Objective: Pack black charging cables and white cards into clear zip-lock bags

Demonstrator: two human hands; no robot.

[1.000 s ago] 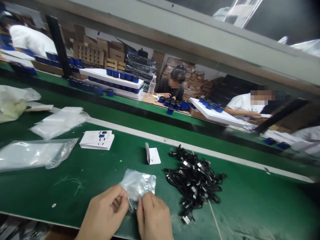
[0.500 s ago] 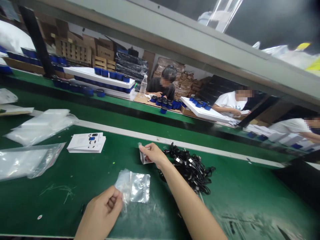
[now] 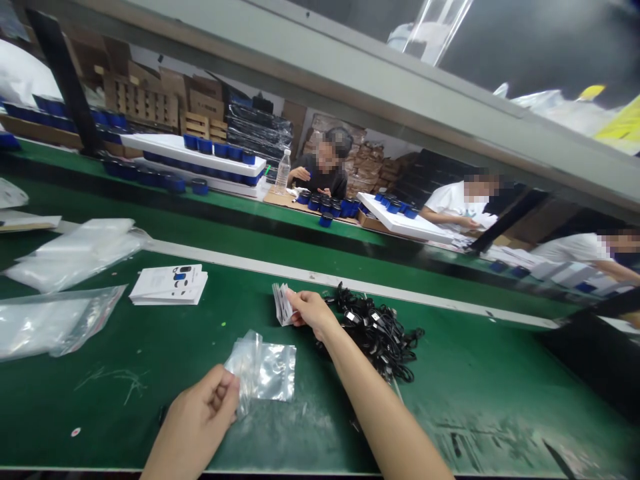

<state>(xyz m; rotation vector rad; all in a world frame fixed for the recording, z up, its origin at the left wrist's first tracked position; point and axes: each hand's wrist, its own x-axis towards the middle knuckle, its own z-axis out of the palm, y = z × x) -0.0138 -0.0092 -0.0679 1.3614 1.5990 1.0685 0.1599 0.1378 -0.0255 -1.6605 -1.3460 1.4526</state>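
My left hand (image 3: 203, 413) pinches the edge of a clear plastic bag (image 3: 245, 367) low on the green table (image 3: 320, 427). Partly under that bag lies a shiny flat bag (image 3: 276, 370). Further out, my right hand (image 3: 313, 312) is closed on a few folded leaflets (image 3: 281, 305), held upright with their edges fanned apart. Just right of this hand sits a tangled pile of black cables (image 3: 383, 333) with pale plug ends, partly behind my right forearm. Left of the leaflets, a stack of printed leaflets (image 3: 167, 285) rests flat on the table.
Clear plastic bags (image 3: 60, 320) lie at the left. A white strip (image 3: 240, 265) crosses the table. Beyond stand blue-and-black canisters (image 3: 327, 205), white foam trays (image 3: 200, 157) and a bottle (image 3: 283, 172). A grey beam (image 3: 320, 73) runs overhead. Several people sit across the bench.
The leaflets in my right hand have spread apart into a fan. The clear bag's edge has lifted slightly in my left hand. Across the bench, a person has raised a hand.
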